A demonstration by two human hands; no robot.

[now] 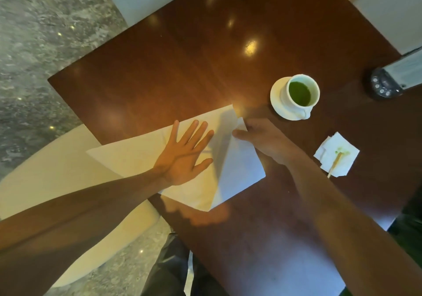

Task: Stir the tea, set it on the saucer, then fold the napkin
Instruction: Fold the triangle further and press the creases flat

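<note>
A white cup of green tea (300, 92) stands on a white saucer (277, 103) at the right of the dark wooden table (182, 55). A large white napkin (127, 154) lies across the table's near left edge. My left hand (185, 154) rests flat on it with fingers spread. My right hand (265, 139) pinches the napkin's right corner, which is lifted and folded over toward the middle.
A small crumpled tissue (335, 154) with a green stain and a wooden stir stick (334, 165) on it lies at the right. A dark device with buttons (386, 83) sits at the far right edge. Pale chairs surround the table.
</note>
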